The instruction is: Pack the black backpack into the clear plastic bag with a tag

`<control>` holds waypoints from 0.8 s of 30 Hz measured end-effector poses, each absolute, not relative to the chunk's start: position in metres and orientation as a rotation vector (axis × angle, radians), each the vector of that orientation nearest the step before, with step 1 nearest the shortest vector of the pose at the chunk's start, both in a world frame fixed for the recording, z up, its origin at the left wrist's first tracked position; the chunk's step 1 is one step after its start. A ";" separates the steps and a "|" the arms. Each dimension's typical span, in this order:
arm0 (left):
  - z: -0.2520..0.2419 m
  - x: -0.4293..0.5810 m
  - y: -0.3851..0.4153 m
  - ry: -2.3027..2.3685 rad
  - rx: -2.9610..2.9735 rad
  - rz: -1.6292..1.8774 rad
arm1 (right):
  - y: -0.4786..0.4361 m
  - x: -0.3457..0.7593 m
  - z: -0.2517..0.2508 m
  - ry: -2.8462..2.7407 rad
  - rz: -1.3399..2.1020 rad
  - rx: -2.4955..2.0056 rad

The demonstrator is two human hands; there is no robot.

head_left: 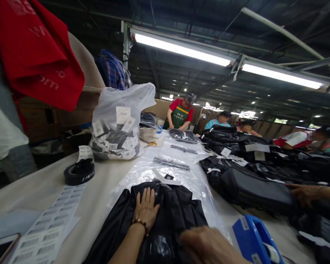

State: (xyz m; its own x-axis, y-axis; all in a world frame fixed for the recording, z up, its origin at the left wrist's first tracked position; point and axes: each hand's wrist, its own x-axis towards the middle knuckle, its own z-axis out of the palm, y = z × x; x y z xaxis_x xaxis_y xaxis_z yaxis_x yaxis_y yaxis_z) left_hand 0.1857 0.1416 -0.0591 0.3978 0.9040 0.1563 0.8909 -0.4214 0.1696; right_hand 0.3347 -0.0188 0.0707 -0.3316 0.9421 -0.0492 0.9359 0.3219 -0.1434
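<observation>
A black garment (178, 216), shiny in places, is spread in front of me on a sheet of clear plastic (132, 176). My left hand (147, 209), with a beaded bracelet at the wrist, lies flat on its upper part, fingers stretched out. Low in the view, my right hand (209, 244) is over the garment's right side. Motion smears its fingers, so I cannot make out whether they hold anything. White paper tags (165, 178) stick out at the garment's top edge. Clear, glossy film (162, 245) shows on its front.
A blue tape dispenser (254, 238) stands at right, beside piled black garments (244, 179) and another person's hand (305, 192). On the left are barcode label sheets (49, 227), a black tape roll (79, 172), a phone (2, 249) and a tag-filled plastic bag (118, 124). Co-workers stand beyond.
</observation>
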 end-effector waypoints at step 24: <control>-0.097 0.190 0.170 1.426 3.136 0.853 | 0.097 0.319 -0.050 -1.879 0.307 -2.182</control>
